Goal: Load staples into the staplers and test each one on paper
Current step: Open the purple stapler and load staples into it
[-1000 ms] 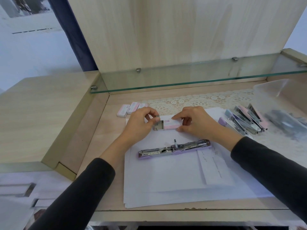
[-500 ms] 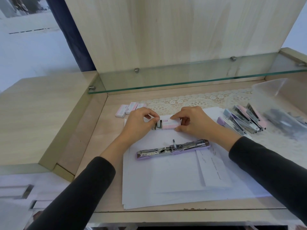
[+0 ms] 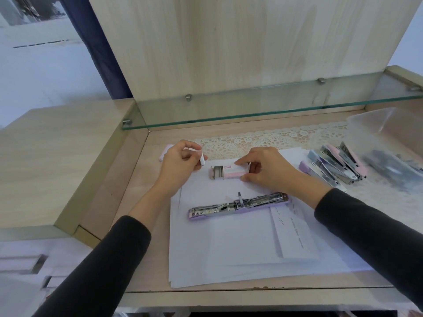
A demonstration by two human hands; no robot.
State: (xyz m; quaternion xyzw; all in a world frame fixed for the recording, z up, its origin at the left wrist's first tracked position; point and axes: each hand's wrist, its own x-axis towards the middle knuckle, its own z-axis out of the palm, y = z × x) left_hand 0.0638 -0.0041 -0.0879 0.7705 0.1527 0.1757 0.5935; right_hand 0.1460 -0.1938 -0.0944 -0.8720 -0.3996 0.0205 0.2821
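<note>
A purple stapler (image 3: 238, 205) lies opened flat on the stack of white paper (image 3: 229, 252). Just behind it lies a pink staple box (image 3: 229, 172) with its left end open and grey staples showing inside. My right hand (image 3: 267, 170) pinches the box's right end between fingers and thumb. My left hand (image 3: 180, 161) is a little left of the box and apart from it. Its fingertips pinch a small white strip (image 3: 202, 159); I cannot tell whether it is staples.
More pastel staplers (image 3: 332, 165) lie in a row at the right, beside a clear plastic tub (image 3: 375, 126) holding dark metal pieces. Another pink box (image 3: 165, 153) sits behind my left hand. A glass shelf (image 3: 251, 108) overhangs the back. A folded slip (image 3: 295, 234) lies on the paper.
My left hand has drawn away leftward from the box's open end with a small white strip in its fingertips. The box now lies flat on the paper, still held by my right hand.
</note>
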